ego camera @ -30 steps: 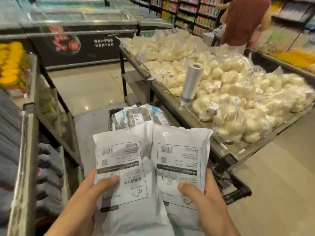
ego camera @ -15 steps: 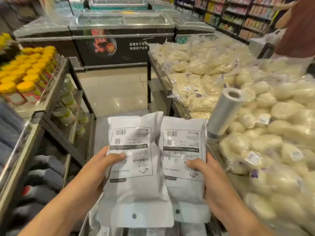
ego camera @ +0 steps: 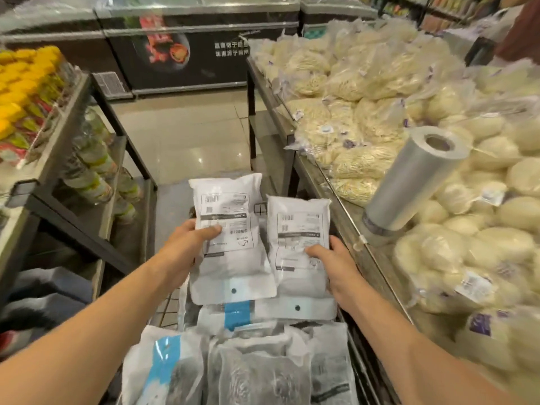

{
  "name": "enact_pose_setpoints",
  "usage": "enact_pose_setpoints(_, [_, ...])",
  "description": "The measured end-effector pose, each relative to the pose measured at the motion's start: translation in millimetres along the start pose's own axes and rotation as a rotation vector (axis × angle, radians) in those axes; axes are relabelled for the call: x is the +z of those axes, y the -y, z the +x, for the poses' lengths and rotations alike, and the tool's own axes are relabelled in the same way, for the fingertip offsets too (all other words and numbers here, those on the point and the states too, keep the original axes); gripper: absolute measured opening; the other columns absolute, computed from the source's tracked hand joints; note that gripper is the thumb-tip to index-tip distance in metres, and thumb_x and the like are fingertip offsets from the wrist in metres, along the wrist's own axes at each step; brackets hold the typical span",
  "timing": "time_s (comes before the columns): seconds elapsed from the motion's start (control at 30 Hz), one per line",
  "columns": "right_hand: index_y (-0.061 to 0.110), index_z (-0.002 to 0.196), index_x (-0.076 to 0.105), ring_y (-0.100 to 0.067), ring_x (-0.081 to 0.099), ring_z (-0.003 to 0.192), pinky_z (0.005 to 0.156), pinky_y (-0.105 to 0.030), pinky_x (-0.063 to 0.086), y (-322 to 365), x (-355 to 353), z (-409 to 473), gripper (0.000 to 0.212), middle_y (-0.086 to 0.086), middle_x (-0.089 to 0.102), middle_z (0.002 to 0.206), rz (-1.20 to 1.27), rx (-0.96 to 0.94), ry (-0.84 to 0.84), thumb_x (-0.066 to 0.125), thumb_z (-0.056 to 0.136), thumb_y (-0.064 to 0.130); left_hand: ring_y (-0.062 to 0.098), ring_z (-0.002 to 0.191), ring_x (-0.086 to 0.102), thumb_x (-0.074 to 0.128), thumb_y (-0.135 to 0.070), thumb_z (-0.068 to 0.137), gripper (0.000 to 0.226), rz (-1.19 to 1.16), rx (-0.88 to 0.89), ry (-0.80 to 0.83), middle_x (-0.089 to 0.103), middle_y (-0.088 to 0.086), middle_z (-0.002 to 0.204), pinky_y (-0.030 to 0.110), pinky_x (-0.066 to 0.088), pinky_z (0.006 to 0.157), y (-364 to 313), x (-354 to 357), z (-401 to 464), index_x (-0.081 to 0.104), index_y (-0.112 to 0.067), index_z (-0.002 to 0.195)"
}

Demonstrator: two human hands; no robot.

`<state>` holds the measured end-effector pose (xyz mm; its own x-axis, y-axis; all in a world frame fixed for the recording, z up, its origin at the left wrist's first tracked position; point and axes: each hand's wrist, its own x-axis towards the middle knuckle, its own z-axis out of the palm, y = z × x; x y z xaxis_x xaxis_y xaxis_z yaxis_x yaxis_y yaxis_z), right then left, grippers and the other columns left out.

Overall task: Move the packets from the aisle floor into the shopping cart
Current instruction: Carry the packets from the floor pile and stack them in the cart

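Two white packets with printed labels are held out over the shopping cart (ego camera: 167, 305). My left hand (ego camera: 187, 244) grips the left packet (ego camera: 230, 258) with its thumb across the label. My right hand (ego camera: 336, 261) grips the right packet (ego camera: 298, 229), thumb on its front. Both packets sit low, just above or touching several other packets (ego camera: 257, 363), white and blue-marked, that lie piled in the cart beneath my forearms. The cart's wire frame shows only at its left side and far rim.
A display table (ego camera: 344, 217) heaped with bagged noodles and buns runs along the right, a roll of plastic bags (ego camera: 409, 182) standing at its edge. A shelf rack (ego camera: 73, 182) with jars lines the left. Freezer chests (ego camera: 198, 45) stand across the aisle ahead. A person stands far right.
My arms have stretched forward and down, lowering both packets onto the pile in the cart. The view has tipped down, showing the cart's load under my forearms.
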<state>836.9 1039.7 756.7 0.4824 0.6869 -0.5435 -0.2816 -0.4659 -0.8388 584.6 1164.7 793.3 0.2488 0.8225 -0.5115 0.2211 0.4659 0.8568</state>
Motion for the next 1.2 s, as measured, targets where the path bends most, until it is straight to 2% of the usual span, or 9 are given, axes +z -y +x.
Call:
enact_pose_setpoints(0.13, [0.024,0.121,0.063,-0.022,0.078,0.088,0.070,-0.037,0.062,-39,3,10,0.037,-0.002,0.080,0.102,-0.092,0.137,0.032,0.066,0.088,0.007,0.011,0.066,0.069,0.066,-0.020,0.101,0.015,0.163,-0.044,-0.065,0.077,0.001,0.090,0.022,0.051,0.053,45,11,-3,0.067,-0.014,0.115])
enact_pose_setpoints(0.27, [0.028,0.121,0.057,-0.016,0.071,0.098,0.087,-0.038,0.059,-52,12,13,0.039,0.005,0.074,0.111,-0.285,0.085,-0.053,0.069,0.086,0.016,0.014,0.092,0.068,0.073,-0.030,0.096,0.033,0.222,-0.049,-0.147,0.072,-0.004,0.106,0.035,0.057,0.078,67,13,-3,0.060,-0.021,0.125])
enact_pose_setpoints(0.33, [0.030,0.119,0.055,-0.013,0.067,0.098,0.080,-0.033,0.054,-51,17,11,0.041,0.008,0.070,0.111,-0.447,0.014,-0.120,0.074,0.083,0.024,0.018,0.101,0.070,0.078,-0.029,0.092,0.042,0.219,-0.056,-0.157,0.072,-0.005,0.111,0.040,0.058,0.086,66,9,-2,0.057,-0.023,0.128])
enact_pose_setpoints(0.43, [0.031,0.120,0.053,-0.011,0.065,0.095,0.072,-0.028,0.051,-52,15,10,0.047,0.007,0.067,0.115,-0.522,-0.010,-0.146,0.079,0.080,0.032,0.012,0.093,0.070,0.079,-0.021,0.092,0.044,0.187,-0.053,-0.133,0.072,-0.002,0.112,0.031,0.055,0.071,65,7,-4,0.053,-0.022,0.128])
enact_pose_setpoints(0.63, [0.024,0.158,0.031,-0.024,0.057,0.128,0.104,-0.044,0.050,-51,7,-2,0.094,-0.003,0.050,0.148,-0.590,-0.036,-0.141,0.078,0.080,0.043,0.013,0.094,0.062,0.076,-0.022,0.094,0.080,0.119,-0.025,-0.127,0.060,0.004,0.135,0.022,0.044,0.065,68,2,-16,0.028,-0.020,0.158])
enact_pose_setpoints(0.83, [0.025,0.149,0.043,-0.020,0.054,0.121,0.099,-0.037,0.047,-33,13,-35,0.072,-0.002,0.048,0.139,-0.608,-0.163,-0.199,0.076,0.087,0.039,0.020,0.115,0.057,0.079,-0.035,0.090,0.089,0.142,0.013,-0.109,0.051,0.008,0.153,0.033,0.041,0.094,64,-14,-33,0.026,-0.022,0.161])
enact_pose_setpoints(0.93, [0.029,0.142,0.048,-0.015,0.056,0.114,0.093,-0.033,0.046,-15,24,-69,0.061,0.004,0.051,0.134,-0.469,-0.211,-0.188,0.075,0.089,0.041,0.016,0.120,0.049,0.078,-0.037,0.090,0.089,0.164,0.055,-0.088,0.047,0.007,0.156,0.033,0.038,0.096,57,-24,-58,0.026,-0.023,0.161])
enact_pose_setpoints(1.07, [0.034,0.130,0.057,0.000,0.060,0.100,0.082,-0.024,0.046,2,39,-138,0.041,0.013,0.062,0.124,-0.325,-0.247,-0.038,0.074,0.092,0.037,0.017,0.131,0.055,0.081,-0.040,0.086,0.077,0.254,0.107,-0.101,0.057,-0.001,0.142,0.036,0.043,0.107,62,-56,-109,0.041,-0.031,0.151])
enact_pose_setpoints(1.2, [0.039,0.130,0.053,-0.002,0.065,0.101,0.078,-0.023,0.050,-9,36,-212,0.042,0.014,0.065,0.118,-0.207,-0.241,0.049,0.074,0.093,0.036,0.014,0.125,0.062,0.081,-0.019,0.088,0.049,0.278,0.162,-0.169,0.067,-0.005,0.127,0.034,0.045,0.110,80,-88,-171,0.060,-0.023,0.132])
